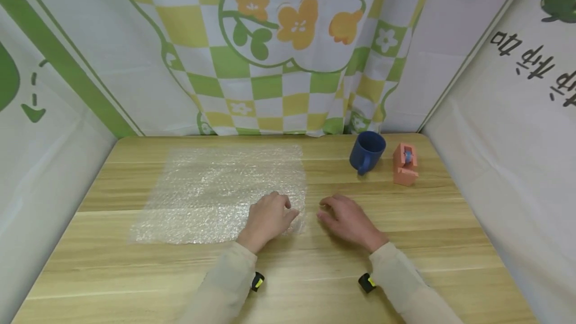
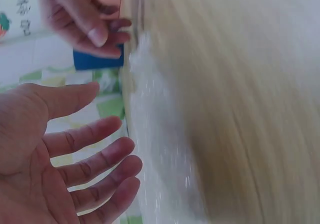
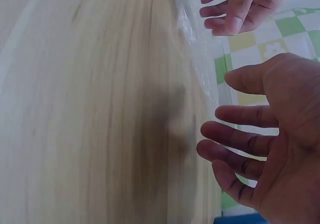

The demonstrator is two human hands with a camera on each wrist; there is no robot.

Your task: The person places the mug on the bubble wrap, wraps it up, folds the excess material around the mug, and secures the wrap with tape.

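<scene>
A clear sheet of bubble wrap (image 1: 216,189) lies flat on the left half of the wooden table. Over its right front corner hovers my left hand (image 1: 269,216), fingers relaxed and parted, holding nothing. My right hand (image 1: 348,219) is just right of the sheet's edge, also loose and without anything in its grasp. In the left wrist view the left fingers (image 2: 102,156) are spread above the wrap. The right wrist view has the right fingers (image 3: 240,144) apart over wood. Beyond the right hand stands a blue mug (image 1: 366,153), upright, its handle toward me.
Right of the mug stands a salmon-pink tape dispenser (image 1: 406,164) with a small blue roll. The wooden table (image 1: 405,214) meets white walls on both sides. A green and yellow checked curtain (image 1: 270,84) hangs along its back edge.
</scene>
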